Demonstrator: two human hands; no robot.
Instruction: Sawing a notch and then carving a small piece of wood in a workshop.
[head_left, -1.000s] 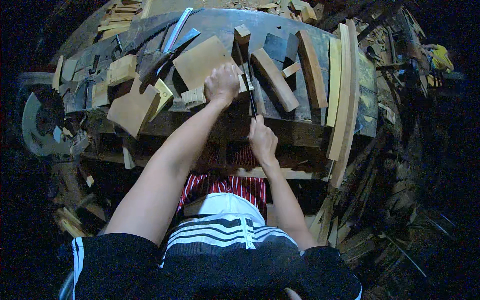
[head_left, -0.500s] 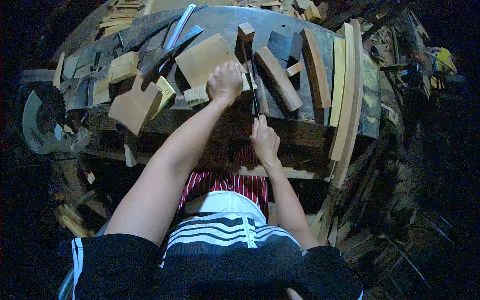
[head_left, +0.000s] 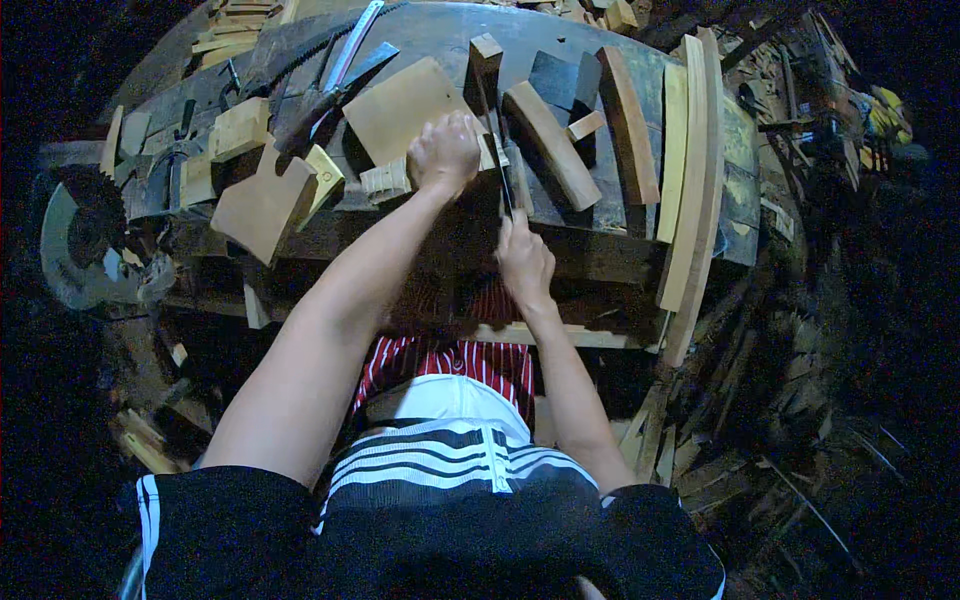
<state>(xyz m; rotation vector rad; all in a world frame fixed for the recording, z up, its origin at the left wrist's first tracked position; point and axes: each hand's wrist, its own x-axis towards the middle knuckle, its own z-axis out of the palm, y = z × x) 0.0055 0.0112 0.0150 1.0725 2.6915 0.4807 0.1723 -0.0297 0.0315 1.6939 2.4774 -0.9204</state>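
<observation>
My left hand [head_left: 443, 155] is closed in a fist over a short pale wooden strip [head_left: 387, 183], pressing it down near the bench's front edge. The strip's ends stick out on both sides of the fist; its middle is hidden. My right hand [head_left: 525, 262] is wrapped round the near end of a handsaw, its handle hidden in the fingers. The thin dark saw blade [head_left: 504, 185] points away from me across the strip's right end, beside my left fist. Beyond the left hand lies a flat wooden board [head_left: 405, 108].
A dark workbench [head_left: 450, 28] carries wooden blocks [head_left: 552, 145], a notched board [head_left: 262, 205] and another saw [head_left: 315, 45] at the back. Long curved strips [head_left: 690, 200] lie along its right end. A round toothed blade [head_left: 85, 235] stands at the left.
The right hand and saw have moved slightly forward, away from me. My left fist stays on the wooden strip. The whole view has shifted a little.
</observation>
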